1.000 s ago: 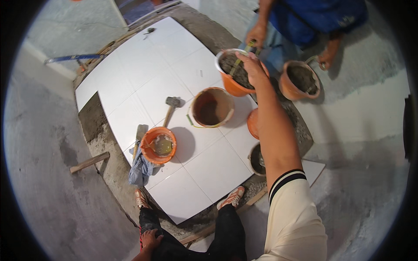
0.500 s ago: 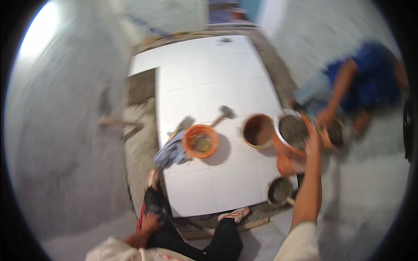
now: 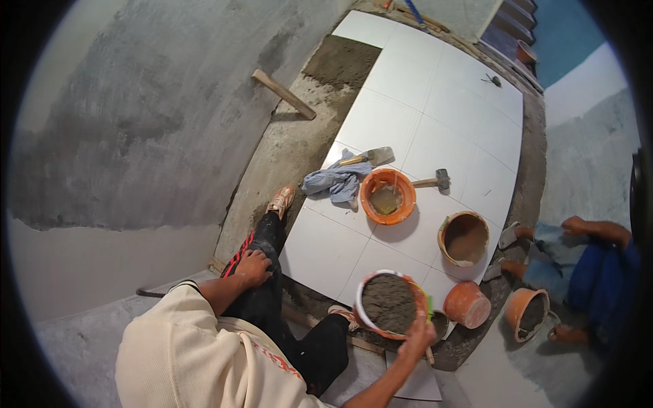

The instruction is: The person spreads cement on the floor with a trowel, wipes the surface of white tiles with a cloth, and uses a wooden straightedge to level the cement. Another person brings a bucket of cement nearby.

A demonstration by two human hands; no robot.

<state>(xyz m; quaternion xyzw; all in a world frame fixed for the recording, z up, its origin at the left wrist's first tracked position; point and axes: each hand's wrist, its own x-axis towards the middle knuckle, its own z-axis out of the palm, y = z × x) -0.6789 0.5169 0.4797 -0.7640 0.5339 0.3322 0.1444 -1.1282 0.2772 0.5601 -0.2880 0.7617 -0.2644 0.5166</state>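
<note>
My right hand [image 3: 416,338] grips the right edge of a bucket [image 3: 361,314], whose mouth faces up. Thick grey mortar [image 3: 389,306] fills it nearly to the white rim. The bucket hangs over the near edge of the white tiles and partly covers a small mortar pot [image 3: 441,328]. On my left leg, over the black trousers, my left hand [image 3: 253,268] lies with its fingers stretched out and nothing in them. An orange bucket [image 3: 467,304] lies tipped or upturned just right of the held one.
On the tiles [image 3: 388,122] are an orange water bucket [image 3: 410,197], a mallet [image 3: 443,180], a trowel [image 3: 379,156], a grey-blue cloth [image 3: 335,180] and a bucket of brownish water [image 3: 445,239]. A co-worker's hand [image 3: 568,333] is beside another mortar bucket [image 3: 518,309]. A wooden-handled tool [image 3: 286,95] stands left.
My right hand has brought the mortar bucket away from the co-worker, toward me and leftward. The view has turned right. My left hand stays on my leg.
</note>
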